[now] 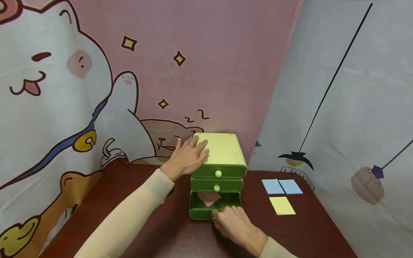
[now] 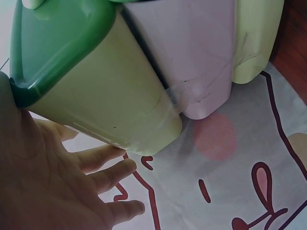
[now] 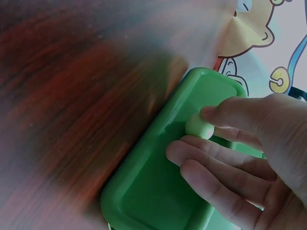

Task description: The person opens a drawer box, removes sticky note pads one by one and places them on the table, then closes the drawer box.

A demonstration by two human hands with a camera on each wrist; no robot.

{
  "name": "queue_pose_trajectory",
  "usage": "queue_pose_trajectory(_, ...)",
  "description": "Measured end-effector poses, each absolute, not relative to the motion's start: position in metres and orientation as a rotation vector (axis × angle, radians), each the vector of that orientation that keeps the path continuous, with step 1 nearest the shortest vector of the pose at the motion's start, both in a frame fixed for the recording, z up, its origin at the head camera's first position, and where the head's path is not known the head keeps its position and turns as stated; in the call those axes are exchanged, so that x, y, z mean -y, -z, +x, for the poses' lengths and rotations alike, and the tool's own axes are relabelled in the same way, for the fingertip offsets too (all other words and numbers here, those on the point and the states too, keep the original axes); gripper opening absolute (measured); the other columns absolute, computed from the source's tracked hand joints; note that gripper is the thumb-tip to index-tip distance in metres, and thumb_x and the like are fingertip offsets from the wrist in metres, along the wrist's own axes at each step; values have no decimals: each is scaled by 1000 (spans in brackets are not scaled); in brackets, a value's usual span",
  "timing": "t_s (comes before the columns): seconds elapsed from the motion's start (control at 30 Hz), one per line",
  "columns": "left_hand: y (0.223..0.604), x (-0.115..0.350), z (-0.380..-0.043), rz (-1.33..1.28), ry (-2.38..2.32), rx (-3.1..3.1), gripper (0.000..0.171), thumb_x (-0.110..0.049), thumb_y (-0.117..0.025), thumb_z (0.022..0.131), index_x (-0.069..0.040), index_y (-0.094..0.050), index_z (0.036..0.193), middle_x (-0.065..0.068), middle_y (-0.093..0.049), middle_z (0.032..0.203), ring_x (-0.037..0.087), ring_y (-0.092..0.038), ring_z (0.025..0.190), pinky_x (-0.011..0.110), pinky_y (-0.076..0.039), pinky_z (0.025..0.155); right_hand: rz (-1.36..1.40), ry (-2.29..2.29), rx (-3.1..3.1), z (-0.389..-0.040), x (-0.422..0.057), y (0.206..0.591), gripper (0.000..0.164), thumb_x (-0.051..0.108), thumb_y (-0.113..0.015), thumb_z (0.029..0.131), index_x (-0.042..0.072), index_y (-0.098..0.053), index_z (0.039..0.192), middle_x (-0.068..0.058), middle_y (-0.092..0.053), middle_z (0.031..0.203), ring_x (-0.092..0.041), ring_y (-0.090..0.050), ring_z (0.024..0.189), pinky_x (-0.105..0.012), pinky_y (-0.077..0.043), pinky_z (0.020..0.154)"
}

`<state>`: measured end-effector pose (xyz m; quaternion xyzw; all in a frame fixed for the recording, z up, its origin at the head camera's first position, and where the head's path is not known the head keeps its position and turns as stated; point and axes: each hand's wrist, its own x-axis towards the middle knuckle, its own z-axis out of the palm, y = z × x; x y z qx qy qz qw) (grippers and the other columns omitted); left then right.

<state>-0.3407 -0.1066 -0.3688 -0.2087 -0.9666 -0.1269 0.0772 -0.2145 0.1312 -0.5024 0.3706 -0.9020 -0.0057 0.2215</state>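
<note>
A small cabinet [image 1: 223, 148] with a pale yellow top and green drawer fronts stands on the table. Its bottom drawer [image 1: 198, 215] is pulled out, and a pink square of paper [image 1: 208, 199] lies inside. My left hand [image 1: 187, 158] rests on the cabinet's top left edge with its fingers spread. In the left wrist view those fingers [image 2: 103, 179] extend along the cabinet's side wall [image 2: 115, 100]. At the drawer front, my right hand [image 1: 235, 225] pinches the light green round knob [image 3: 198, 126] between thumb and fingers. The upper two drawers appear pushed in.
Right of the cabinet, two blue paper squares [image 1: 272, 186] lie side by side on the dark red table [image 1: 145, 222]. A yellow paper square [image 1: 282, 205] is in front of them. Behind the table hangs a printed cartoon cloth [image 1: 226, 71].
</note>
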Motion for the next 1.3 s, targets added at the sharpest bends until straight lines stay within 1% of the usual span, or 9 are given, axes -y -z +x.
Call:
queue_pose_trajectory(0.23,368,106,-341,-622,396,2896,75,-67,-20,122,-30,-37,185,15,-24,196,43,-25,182,77,-10,146,1034,24,2469,-210,-133,501,34,26,-97,93,26,-65,82,10,-69,69,-16,-61,50,-32,-38,43)
queue_pose_trajectory(0.43,369,107,-338,-625,426,2910,74,-65,-21,123,-29,-36,186,15,-22,196,43,-24,183,76,-8,147,1049,13,2483,-205,-132,502,31,26,-96,94,27,-66,83,10,-69,70,-14,-59,50,-30,-36,43)
queue_pose_trajectory(0.83,369,106,-337,-619,429,2904,73,-64,-22,123,-29,-36,186,16,-23,196,43,-24,183,76,-8,147,1076,1,2448,-200,-132,504,32,24,-96,93,28,-66,82,12,-67,69,-11,-56,49,-27,-32,42)
queue_pose_trajectory(0.97,370,106,-337,-615,417,2904,74,-65,-21,123,-29,-36,186,15,-24,196,42,-25,182,76,-8,147,1078,18,2447,-197,-132,503,31,25,-95,93,28,-67,82,11,-68,70,-11,-56,49,-27,-32,42)
queue_pose_trajectory(1.1,371,106,-338,-616,419,2899,73,-64,-23,123,-29,-36,186,16,-23,196,43,-25,182,76,-8,147,1075,44,2442,-193,-132,501,29,25,-96,93,27,-68,83,11,-69,71,-12,-57,49,-27,-32,43)
queue_pose_trajectory(1.3,370,106,-338,-616,422,2904,73,-65,-23,123,-29,-36,186,15,-22,196,43,-24,183,76,-7,147,1089,31,2479,-190,-133,499,26,23,-94,95,26,-70,85,11,-69,70,-10,-53,47,-25,-28,43)
